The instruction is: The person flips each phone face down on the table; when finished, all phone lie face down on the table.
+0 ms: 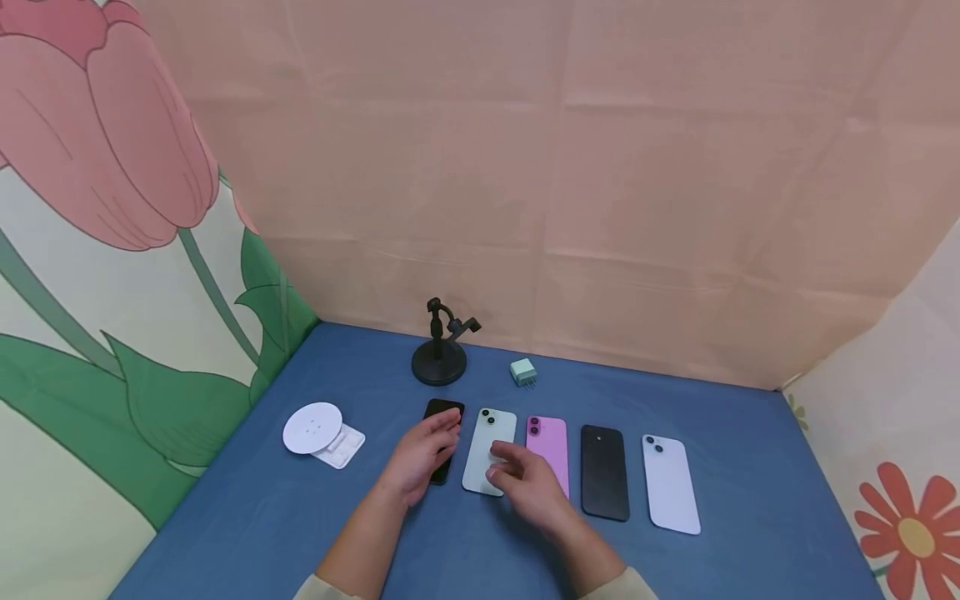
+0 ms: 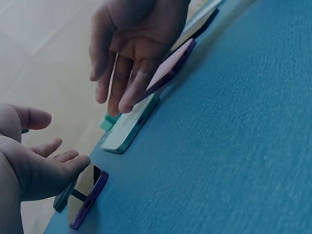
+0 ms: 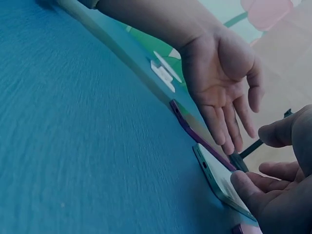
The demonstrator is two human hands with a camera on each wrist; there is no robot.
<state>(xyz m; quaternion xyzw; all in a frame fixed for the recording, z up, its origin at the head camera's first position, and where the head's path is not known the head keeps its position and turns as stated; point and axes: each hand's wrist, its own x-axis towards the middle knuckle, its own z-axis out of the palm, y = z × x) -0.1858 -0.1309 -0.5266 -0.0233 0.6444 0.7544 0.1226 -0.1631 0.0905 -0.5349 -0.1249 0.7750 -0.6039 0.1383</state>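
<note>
In the head view my left hand (image 1: pixel 420 454) hovers over the leftmost dark phone (image 1: pixel 441 475), hiding part of it. Its fingers are loosely extended with nothing between them. My right hand (image 1: pixel 534 492) is held over the pale green phone (image 1: pixel 480 454) and the pink phone (image 1: pixel 552 446), fingers slightly bent and holding nothing. The wrist views show both hands raised above the phones, with gaps between the fingers. In the right wrist view, the green phone (image 3: pixel 222 180) lies below the right hand's fingertips; whether they touch cannot be told.
Farther right lie a black phone (image 1: pixel 604 473) and a white phone (image 1: pixel 671 483). Behind the row stand a black stand (image 1: pixel 438 363) with a jointed arm and a small mint plug adapter (image 1: pixel 523 372). A white round-topped holder (image 1: pixel 312 428) sits left on the blue tabletop (image 1: pixel 247 517).
</note>
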